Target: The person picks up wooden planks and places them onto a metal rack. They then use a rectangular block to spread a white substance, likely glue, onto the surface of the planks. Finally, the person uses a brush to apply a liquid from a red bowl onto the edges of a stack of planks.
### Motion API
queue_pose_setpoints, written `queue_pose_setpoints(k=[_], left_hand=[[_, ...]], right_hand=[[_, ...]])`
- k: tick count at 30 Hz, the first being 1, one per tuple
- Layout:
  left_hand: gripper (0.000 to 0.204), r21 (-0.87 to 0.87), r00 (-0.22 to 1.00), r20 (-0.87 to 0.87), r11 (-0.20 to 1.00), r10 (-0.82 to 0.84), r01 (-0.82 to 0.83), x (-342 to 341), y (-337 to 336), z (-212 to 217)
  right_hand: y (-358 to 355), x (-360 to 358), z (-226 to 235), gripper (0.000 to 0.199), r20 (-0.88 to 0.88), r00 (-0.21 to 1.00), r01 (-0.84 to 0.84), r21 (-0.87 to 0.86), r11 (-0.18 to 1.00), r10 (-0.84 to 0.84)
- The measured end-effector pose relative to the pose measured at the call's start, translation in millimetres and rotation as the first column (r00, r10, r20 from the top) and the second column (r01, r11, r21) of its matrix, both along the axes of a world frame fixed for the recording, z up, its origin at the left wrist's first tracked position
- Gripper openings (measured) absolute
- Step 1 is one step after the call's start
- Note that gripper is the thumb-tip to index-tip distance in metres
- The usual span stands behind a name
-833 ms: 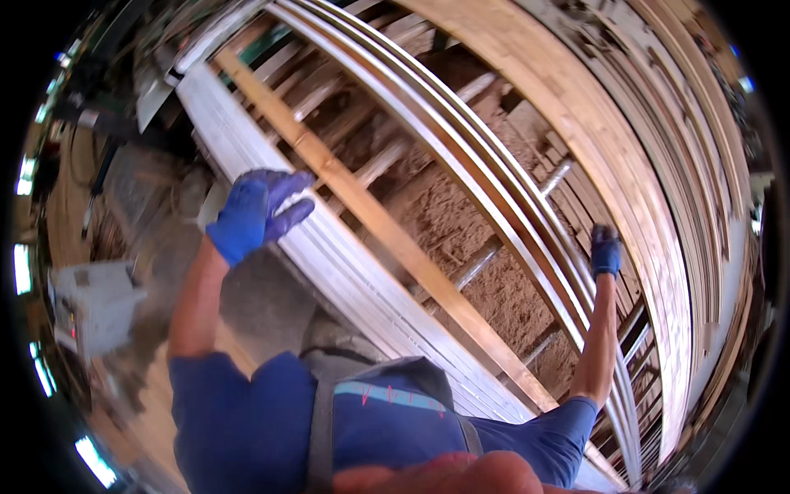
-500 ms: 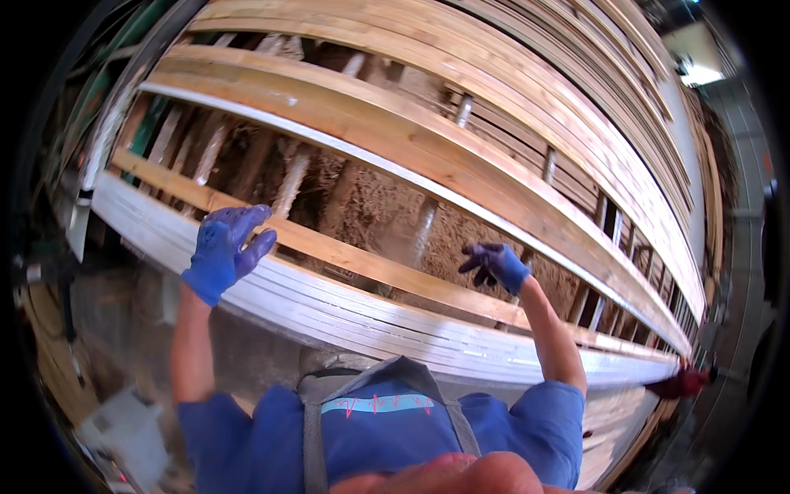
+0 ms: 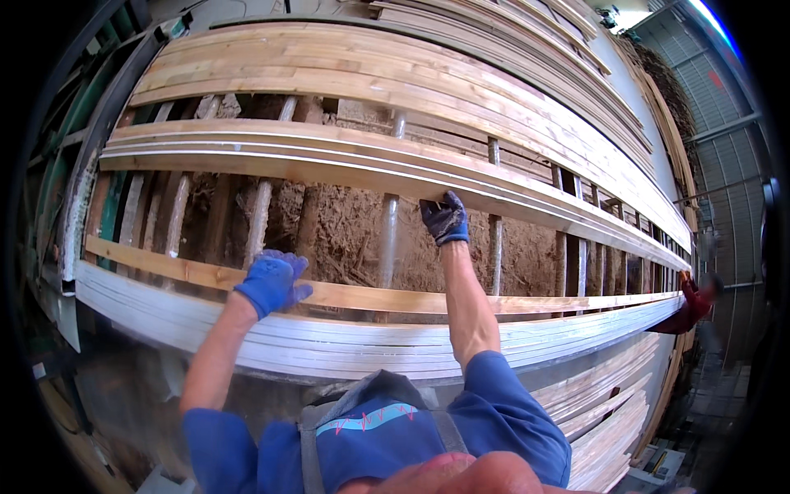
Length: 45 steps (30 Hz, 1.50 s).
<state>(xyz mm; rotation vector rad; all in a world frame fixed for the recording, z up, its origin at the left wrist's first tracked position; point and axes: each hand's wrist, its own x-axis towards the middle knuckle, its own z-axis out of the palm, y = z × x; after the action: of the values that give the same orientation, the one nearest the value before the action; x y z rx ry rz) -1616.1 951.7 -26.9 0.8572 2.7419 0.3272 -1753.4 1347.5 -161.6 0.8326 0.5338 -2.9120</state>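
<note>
near boards [image 3: 346,339] | middle boards [image 3: 329,155] behind | sawdust [image 3: 350,226] between, apparently lower

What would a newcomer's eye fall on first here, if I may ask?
Probably the stack of long white boards across the lower middle. Then the blue-gloved left hand at the narrow wooden plank, and the blue-gloved right hand at the white-edged wooden boards beyond.

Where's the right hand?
In the head view, just right of centre, the right hand is at the lower edge of the middle boards, farther up than the left hand.
</note>
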Motion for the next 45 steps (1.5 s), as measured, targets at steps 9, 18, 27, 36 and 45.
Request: queue_pose_setpoints(k=[9,18,27,36,45], left_hand=[[0.035,-0.087,0.992,0.097,0.992,-0.081,0.089,-6.3,6.1,-16.9],[0.032,-0.039,0.963,0.231,0.988,-0.137,0.149,-20.8,15.6,-0.5],[0.033,-0.046,0.975,0.052,0.975,-0.217,0.219,-5.8,11.0,1.1],[0.027,-0.182,0.957,-0.209,0.969,-0.201,0.164,-8.3,21.4,20.5],[0.037,-0.268,0.98,-0.182,0.955,0.078,-0.125,-11.3,47.6,-34.6]], right_hand=[[11.7,5.0,32.4,0.017,-0.001,0.999,-0.044,0.242,0.969,0.045],[16.9,27.2,6.2,0.016,0.12,0.993,-0.028,0.336,0.942,-0.013],[14.6,93.5,82.8,0.022,0.203,0.962,-0.242,0.34,0.909,0.18],[25.6,125.8,210.7,0.032,0.273,0.835,-0.463,0.818,0.341,0.478],[17.3,196.0,154.2,0.021,0.312,0.804,-0.181,0.939,-0.292,0.507]])
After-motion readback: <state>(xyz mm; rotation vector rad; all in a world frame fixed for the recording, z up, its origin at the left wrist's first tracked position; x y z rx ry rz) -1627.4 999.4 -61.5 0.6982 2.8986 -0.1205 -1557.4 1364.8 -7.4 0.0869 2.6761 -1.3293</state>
